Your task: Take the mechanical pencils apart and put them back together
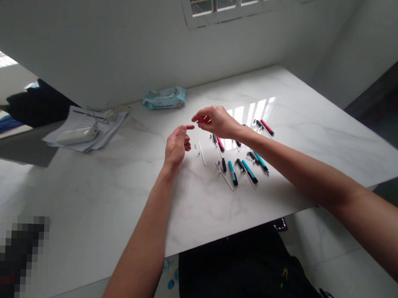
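Observation:
My left hand (177, 147) hovers over the white marble table with its index finger pointing right and the other fingers curled in. Whatever those curled fingers may hold is hidden. Close to that fingertip, my right hand (216, 121) pinches; a tiny dark bit shows at its fingertips, too small to name. Beneath the hands lie pen parts: a white refill tube (202, 153), a red pen barrel (220, 144), a black pen piece (224, 164) and a teal pen barrel (231, 170). Small clear bits lie beside the white tube.
More teal barrels (250, 171), black pieces and white tubes lie to the right, with another red barrel (267, 127) farther back. A wipes pack (164, 98) rests by the wall. Papers (84, 131) with a white device are at left. The table's front edge (228, 237) is near my lap.

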`<state>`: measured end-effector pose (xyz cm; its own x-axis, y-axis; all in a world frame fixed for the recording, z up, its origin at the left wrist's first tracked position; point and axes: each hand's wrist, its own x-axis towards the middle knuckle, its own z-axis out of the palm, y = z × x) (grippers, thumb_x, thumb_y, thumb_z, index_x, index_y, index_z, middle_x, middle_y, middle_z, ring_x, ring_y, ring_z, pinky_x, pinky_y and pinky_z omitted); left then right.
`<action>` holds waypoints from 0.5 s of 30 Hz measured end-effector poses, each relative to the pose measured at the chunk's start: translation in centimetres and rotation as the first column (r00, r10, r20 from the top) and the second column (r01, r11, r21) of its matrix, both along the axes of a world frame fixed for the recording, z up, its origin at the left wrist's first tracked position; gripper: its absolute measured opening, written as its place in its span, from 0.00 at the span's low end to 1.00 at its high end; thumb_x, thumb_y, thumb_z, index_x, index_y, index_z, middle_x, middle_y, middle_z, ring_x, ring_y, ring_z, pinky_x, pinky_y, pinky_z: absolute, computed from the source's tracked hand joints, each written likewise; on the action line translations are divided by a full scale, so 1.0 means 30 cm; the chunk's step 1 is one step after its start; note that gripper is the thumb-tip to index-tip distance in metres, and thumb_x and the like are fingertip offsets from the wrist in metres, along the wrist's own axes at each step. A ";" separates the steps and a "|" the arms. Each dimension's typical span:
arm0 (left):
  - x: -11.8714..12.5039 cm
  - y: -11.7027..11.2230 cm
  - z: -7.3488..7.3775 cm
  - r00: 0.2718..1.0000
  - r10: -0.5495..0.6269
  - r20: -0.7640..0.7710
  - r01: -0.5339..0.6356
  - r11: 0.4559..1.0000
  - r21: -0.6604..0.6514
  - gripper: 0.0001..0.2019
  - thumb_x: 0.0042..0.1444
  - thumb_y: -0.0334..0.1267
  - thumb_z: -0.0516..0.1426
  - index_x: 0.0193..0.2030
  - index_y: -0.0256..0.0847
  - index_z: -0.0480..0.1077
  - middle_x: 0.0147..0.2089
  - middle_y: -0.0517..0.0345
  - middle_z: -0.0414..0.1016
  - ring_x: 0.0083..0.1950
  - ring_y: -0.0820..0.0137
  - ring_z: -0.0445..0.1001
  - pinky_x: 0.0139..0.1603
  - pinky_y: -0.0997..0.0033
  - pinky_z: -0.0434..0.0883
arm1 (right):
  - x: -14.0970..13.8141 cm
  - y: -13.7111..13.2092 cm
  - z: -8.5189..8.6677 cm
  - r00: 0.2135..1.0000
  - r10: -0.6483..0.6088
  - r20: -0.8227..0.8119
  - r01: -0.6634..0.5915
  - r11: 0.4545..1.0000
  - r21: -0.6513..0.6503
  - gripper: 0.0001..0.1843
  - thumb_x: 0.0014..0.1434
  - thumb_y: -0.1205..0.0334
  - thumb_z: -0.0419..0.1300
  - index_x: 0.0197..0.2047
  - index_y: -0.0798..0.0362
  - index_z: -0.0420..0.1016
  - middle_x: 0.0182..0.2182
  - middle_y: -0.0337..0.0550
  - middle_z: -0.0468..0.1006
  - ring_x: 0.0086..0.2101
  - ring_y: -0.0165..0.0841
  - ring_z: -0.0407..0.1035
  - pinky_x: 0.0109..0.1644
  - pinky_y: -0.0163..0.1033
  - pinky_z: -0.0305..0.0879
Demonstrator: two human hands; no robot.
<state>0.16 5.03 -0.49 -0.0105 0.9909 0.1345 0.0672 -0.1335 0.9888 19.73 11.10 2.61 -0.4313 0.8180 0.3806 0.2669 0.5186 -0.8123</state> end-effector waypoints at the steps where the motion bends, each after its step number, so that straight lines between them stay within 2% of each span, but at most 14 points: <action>1: 0.001 0.002 -0.004 1.000 0.015 -0.011 -0.014 1.000 0.023 0.27 0.62 0.70 0.63 0.42 0.45 0.76 0.26 0.67 0.53 0.23 0.75 0.54 0.23 0.70 0.56 | -0.001 0.010 -0.002 0.998 0.011 -0.063 -0.014 0.999 -0.050 0.08 0.61 0.69 0.70 0.45 0.56 0.87 0.37 0.45 0.86 0.38 0.35 0.78 0.50 0.42 0.74; 4: 0.002 0.005 -0.014 0.997 0.045 -0.065 -0.039 0.995 0.088 0.26 0.63 0.70 0.62 0.40 0.46 0.74 0.26 0.66 0.54 0.24 0.73 0.57 0.25 0.70 0.58 | -0.009 0.024 -0.005 0.964 0.046 -0.261 -0.103 0.972 -0.211 0.10 0.60 0.62 0.75 0.45 0.55 0.86 0.38 0.45 0.86 0.39 0.33 0.78 0.49 0.41 0.77; 6: 0.005 0.007 -0.016 0.997 0.044 -0.069 -0.037 0.994 0.101 0.26 0.64 0.69 0.61 0.41 0.46 0.72 0.27 0.65 0.55 0.25 0.73 0.59 0.26 0.70 0.60 | -0.019 0.020 -0.007 0.937 0.048 -0.347 -0.150 0.950 -0.273 0.14 0.57 0.60 0.78 0.44 0.55 0.84 0.37 0.43 0.85 0.38 0.32 0.78 0.48 0.40 0.78; 11: 0.011 0.012 -0.013 0.999 0.048 0.005 -0.048 0.997 0.056 0.17 0.67 0.57 0.61 0.45 0.47 0.66 0.31 0.66 0.59 0.25 0.74 0.60 0.27 0.72 0.63 | -0.037 0.001 -0.013 0.910 0.075 -0.408 -0.206 0.936 -0.286 0.17 0.51 0.60 0.80 0.41 0.55 0.82 0.37 0.43 0.86 0.38 0.33 0.79 0.47 0.40 0.80; 15: 0.005 0.017 -0.016 0.997 0.074 -0.037 -0.071 0.995 0.077 0.12 0.65 0.49 0.63 0.45 0.46 0.68 0.33 0.63 0.66 0.27 0.75 0.63 0.29 0.73 0.65 | -0.023 0.014 -0.015 0.901 0.064 -0.430 -0.199 0.941 -0.275 0.17 0.49 0.62 0.80 0.40 0.54 0.81 0.38 0.44 0.87 0.41 0.35 0.81 0.49 0.41 0.81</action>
<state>0.30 5.54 -0.99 -0.0747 0.9746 0.2109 0.1180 -0.2014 0.9724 19.05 11.53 2.15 -0.4038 0.8685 0.2875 -0.1767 0.2342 -0.9560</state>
